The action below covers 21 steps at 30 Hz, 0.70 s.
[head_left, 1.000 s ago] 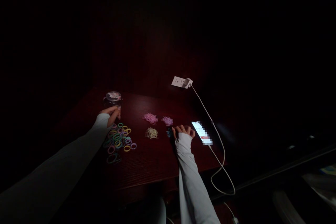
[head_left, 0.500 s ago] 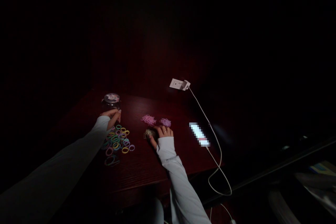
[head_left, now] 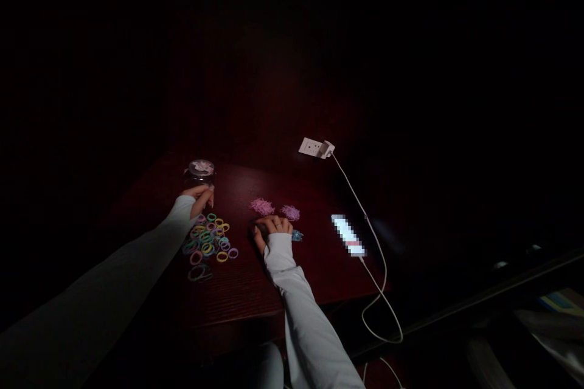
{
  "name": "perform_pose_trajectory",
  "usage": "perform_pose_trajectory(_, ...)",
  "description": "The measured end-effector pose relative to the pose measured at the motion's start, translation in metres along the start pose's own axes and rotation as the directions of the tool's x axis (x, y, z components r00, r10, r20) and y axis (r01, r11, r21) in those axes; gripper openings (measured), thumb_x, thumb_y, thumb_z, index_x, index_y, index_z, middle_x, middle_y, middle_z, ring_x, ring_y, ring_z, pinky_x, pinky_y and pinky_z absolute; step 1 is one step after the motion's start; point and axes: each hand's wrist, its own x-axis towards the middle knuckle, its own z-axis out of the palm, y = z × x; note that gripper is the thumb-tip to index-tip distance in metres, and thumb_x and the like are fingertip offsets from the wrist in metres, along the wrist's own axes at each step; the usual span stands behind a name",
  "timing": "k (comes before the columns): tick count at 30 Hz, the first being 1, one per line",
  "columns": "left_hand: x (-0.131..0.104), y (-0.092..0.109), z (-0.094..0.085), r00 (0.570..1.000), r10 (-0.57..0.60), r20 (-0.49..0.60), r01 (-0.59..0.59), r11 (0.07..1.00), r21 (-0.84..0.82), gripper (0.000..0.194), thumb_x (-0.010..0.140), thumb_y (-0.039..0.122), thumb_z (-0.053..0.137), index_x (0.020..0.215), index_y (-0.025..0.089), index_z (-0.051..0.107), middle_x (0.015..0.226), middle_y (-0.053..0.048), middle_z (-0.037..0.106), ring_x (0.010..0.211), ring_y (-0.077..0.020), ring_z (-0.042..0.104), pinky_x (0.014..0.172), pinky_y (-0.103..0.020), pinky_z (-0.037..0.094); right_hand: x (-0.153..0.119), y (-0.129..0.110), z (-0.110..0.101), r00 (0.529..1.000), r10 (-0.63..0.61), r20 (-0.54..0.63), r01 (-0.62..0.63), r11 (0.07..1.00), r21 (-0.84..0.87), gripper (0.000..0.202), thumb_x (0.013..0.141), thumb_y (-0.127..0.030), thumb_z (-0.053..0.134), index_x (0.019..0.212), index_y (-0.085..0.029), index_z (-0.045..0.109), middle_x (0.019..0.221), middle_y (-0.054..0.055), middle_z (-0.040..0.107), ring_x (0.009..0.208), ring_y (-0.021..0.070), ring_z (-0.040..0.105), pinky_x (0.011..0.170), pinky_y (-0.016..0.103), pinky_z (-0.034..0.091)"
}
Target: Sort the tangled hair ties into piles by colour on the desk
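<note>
Evidently, taking the right hand (head_left: 276, 226) as the clock's centre, the work in hand stands part-way. Separated by colour: a pink heap (head_left: 261, 206) at eleven o'clock, a purple heap (head_left: 291, 213) at one and a blue bunch (head_left: 297, 236) at four, just beside the fingers. Outstanding, in my judgement: the coloured rings (head_left: 207, 238), lying mixed in one spread pile on the table (head_left: 246, 276) at nine o'clock. The lidded jar (head_left: 201, 173) stands at ten o'clock, beyond that pile.

Right hand: fingers bent and partly spread, palm down, thumb set apart. The space beneath is in deep shadow; whether it covers or grips anything cannot be determined. Left hand (head_left: 199, 197): at ten o'clock, fingers curled, against or just before the jar. Contact and any hold cannot be confirmed.

Further limits: poor light obscures the jar's contents and the table's left edge. The left sleeve may cover part of the pile. The phone (head_left: 348, 236), at three o'clock, shows a pixelated, unreadable screen.
</note>
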Motion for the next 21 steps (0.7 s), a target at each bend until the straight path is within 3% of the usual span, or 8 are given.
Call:
perform_pose_trajectory(4, 0.007, -0.004, -0.001, 0.996, -0.033, -0.079, 0.030, 0.999, -0.038, 0.032, 0.077, 0.043, 0.058, 0.051, 0.026, 0.051, 0.050, -0.003, 0.053, 0.050, -0.0167, 0.046, 0.053, -0.030, 0.035, -0.006, -0.016, 0.002, 0.980, -0.175, 0.099, 0.173, 0.984, 0.033, 0.043, 0.098, -0.034, 0.075, 0.140, -0.032, 0.069, 0.140, 0.005, 0.068, 0.122, 0.0253, 0.055, 0.108, 0.039, 0.037)
perform_pose_trajectory(8, 0.011, -0.005, -0.004, 0.983, -0.077, -0.165, 0.054, 0.989, -0.138, 0.028, 0.074, 0.041, 0.059, 0.053, 0.025, 0.050, 0.052, -0.002, 0.053, 0.050, -0.0148, 0.043, 0.052, -0.028, 0.033, -0.009, -0.039, 0.015, 0.974, -0.193, 0.121, 0.191, 0.981, 0.024, 0.048, 0.098, -0.028, 0.072, 0.145, -0.034, 0.066, 0.143, 0.004, 0.067, 0.122, 0.0263, 0.054, 0.111, 0.042, 0.035)
perform_pose_trajectory(11, 0.014, -0.001, -0.012, 0.968, -0.185, -0.172, 0.122, 0.937, -0.327, 0.028, 0.071, 0.044, 0.063, 0.058, 0.025, 0.047, 0.056, 0.000, 0.052, 0.051, -0.0129, 0.043, 0.049, -0.026, 0.034, -0.004, -0.054, 0.019, 0.965, -0.231, 0.125, 0.222, 0.972, 0.076, 0.045, 0.098, -0.020, 0.067, 0.141, -0.034, 0.068, 0.144, 0.002, 0.067, 0.122, 0.0252, 0.054, 0.112, 0.041, 0.034)
perform_pose_trajectory(14, 0.018, 0.004, -0.022, 0.958, -0.276, -0.083, 0.204, 0.852, -0.482, 0.035, 0.073, 0.052, 0.063, 0.065, 0.026, 0.042, 0.058, 0.004, 0.048, 0.049, -0.0104, 0.042, 0.048, -0.024, 0.038, 0.013, -0.062, 0.015, 0.956, -0.259, 0.135, 0.240, 0.960, 0.140, 0.041, 0.097, -0.014, 0.065, 0.131, -0.035, 0.074, 0.138, 0.000, 0.071, 0.123, 0.0246, 0.054, 0.111, 0.040, 0.033)
perform_pose_trajectory(16, 0.020, 0.006, -0.027, 0.957, -0.286, -0.053, 0.216, 0.820, -0.529, 0.039, 0.076, 0.058, 0.062, 0.068, 0.026, 0.041, 0.059, 0.005, 0.047, 0.048, -0.0090, 0.042, 0.047, -0.023, 0.039, 0.032, -0.065, 0.012, 0.969, -0.215, 0.124, 0.196, 0.969, 0.151, 0.034, 0.099, -0.014, 0.063, 0.124, -0.034, 0.078, 0.132, 0.000, 0.073, 0.123, 0.0245, 0.054, 0.109, 0.039, 0.034)
perform_pose_trajectory(18, 0.021, 0.005, -0.028, 0.959, -0.276, -0.063, 0.195, 0.808, -0.556, 0.042, 0.076, 0.060, 0.063, 0.069, 0.025, 0.041, 0.060, 0.006, 0.047, 0.047, -0.0079, 0.042, 0.046, -0.021, 0.039, 0.052, -0.070, 0.013, 0.979, -0.166, 0.117, 0.148, 0.977, 0.152, 0.028, 0.101, -0.018, 0.063, 0.120, -0.033, 0.078, 0.126, 0.001, 0.075, 0.119, 0.0236, 0.056, 0.107, 0.038, 0.037)
perform_pose_trajectory(21, 0.022, 0.002, -0.028, 0.961, -0.254, -0.106, 0.157, 0.824, -0.545, 0.042, 0.074, 0.059, 0.066, 0.067, 0.025, 0.042, 0.059, 0.005, 0.048, 0.047, -0.0076, 0.042, 0.046, -0.021, 0.039, 0.076, -0.081, 0.027, 0.965, -0.216, 0.148, 0.192, 0.968, 0.160, 0.021, 0.101, -0.026, 0.071, 0.119, -0.033, 0.078, 0.119, -0.001, 0.076, 0.112, 0.0203, 0.061, 0.099, 0.033, 0.042)
